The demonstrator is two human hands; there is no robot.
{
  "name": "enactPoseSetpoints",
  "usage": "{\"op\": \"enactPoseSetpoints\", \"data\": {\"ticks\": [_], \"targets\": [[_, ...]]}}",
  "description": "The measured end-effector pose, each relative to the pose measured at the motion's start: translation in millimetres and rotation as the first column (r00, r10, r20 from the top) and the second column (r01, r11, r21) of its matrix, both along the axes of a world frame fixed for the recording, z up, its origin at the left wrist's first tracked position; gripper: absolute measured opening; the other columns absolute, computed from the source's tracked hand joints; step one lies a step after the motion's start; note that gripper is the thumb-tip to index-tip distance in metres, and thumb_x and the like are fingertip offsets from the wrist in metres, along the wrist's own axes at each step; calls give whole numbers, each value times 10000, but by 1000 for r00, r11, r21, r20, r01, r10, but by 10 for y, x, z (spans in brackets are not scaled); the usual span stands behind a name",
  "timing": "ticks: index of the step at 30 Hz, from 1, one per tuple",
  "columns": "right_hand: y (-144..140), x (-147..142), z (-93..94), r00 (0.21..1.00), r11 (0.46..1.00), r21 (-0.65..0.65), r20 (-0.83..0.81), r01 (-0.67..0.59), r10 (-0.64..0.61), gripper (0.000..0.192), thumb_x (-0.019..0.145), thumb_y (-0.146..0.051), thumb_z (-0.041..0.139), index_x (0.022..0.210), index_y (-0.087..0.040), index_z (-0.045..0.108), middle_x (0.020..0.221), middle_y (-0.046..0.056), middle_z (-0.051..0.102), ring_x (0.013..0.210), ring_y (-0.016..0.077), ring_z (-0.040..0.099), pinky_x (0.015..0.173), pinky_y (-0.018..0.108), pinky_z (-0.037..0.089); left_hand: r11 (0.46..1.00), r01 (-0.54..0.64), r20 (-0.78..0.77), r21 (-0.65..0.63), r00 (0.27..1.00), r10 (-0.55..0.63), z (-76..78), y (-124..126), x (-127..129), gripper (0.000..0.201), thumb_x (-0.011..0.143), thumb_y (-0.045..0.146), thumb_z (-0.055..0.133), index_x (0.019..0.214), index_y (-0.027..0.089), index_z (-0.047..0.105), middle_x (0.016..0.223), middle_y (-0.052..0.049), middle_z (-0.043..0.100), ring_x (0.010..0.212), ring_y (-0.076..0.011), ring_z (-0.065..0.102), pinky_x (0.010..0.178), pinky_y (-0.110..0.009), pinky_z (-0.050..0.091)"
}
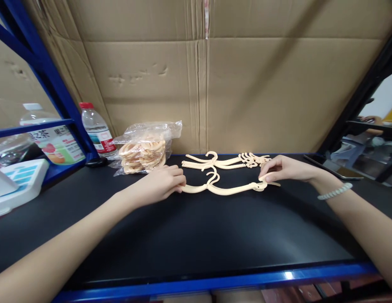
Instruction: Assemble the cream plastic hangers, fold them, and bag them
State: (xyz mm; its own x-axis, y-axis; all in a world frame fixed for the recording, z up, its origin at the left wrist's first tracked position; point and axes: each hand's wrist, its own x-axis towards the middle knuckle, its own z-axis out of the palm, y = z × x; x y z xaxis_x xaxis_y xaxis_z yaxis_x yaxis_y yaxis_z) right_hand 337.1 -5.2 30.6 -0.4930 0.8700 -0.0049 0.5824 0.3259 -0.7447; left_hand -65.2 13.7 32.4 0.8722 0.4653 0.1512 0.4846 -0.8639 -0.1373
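A cream plastic clothes hanger lies across the black tabletop, its hook toward the back. My left hand is closed in a pinch on the hanger's left end. At the other end, my right hand pinches a small cream plastic piece against the hanger's tip; the fingers partly cover it. A thin cream strip sticks out to the right beneath those fingers. Just behind lie more cream hangers, close together, with several small curved cream pieces heaped by their right ends.
A clear plastic bag of cream parts sits at the back left, beside a red-capped bottle. Cardboard walls the back. Blue shelf posts and a white device stand left; a dark flat object lies at right.
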Motion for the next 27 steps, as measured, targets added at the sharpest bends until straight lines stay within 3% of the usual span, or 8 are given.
{"op": "enactPoseSetpoints", "data": {"ticks": [6,18,22,27], "targets": [[15,-15,-42,984,999,-45,178,-17,25,327,691,-475,734,801,-167,729,651,23,645,560,124,516,514,252,382,999,-15,-42,-43,999,13,2,-29,38,147,918,186,469,831,176,587,818,-46,580,815,-196,519,708,-290,384],[12,-46,-57,950,999,41,311,3,-15,287,681,-459,731,697,-182,659,683,22,645,657,155,551,606,274,402,998,-67,-50,-8,997,67,-23,-94,95,153,917,188,431,837,174,561,856,-55,565,793,-195,529,712,-301,403],[15,-96,-85,955,989,149,293,0,-44,327,705,-491,702,827,-190,656,744,24,587,712,170,542,615,283,417,997,-75,-17,-29,997,75,-7,-139,107,101,875,182,477,933,180,559,917,-58,576,818,-200,543,728,-302,420],[-104,-421,-165,974,944,331,216,-5,-70,385,802,-486,608,1051,-193,618,834,44,561,757,182,534,659,304,442,997,-67,34,-42,997,69,5,-183,142,204,819,208,565,1020,176,555,1003,-69,582,894,-216,555,773,-305,445]]}}
